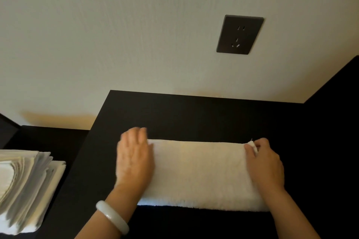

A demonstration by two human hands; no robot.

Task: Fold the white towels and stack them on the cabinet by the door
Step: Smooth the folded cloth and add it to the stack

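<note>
White terry towel [200, 174], folded into a long rectangle, lies flat on the black cabinet top [194, 116], long axis running left-right, parallel to the far wall. Left hand [135, 159] lies flat on its left end, fingers straight and blurred. Right hand [265, 165] pinches the far right corner. Stack of folded white linens [25, 186] sits on a lower surface at left. Dark wall socket [240, 34] above.

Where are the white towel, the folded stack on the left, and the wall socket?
white towel [200, 172]: head view, middle of top.
folded stack [25, 186]: head view, its layered edges.
wall socket [240, 34]: head view, plate centre.
</note>
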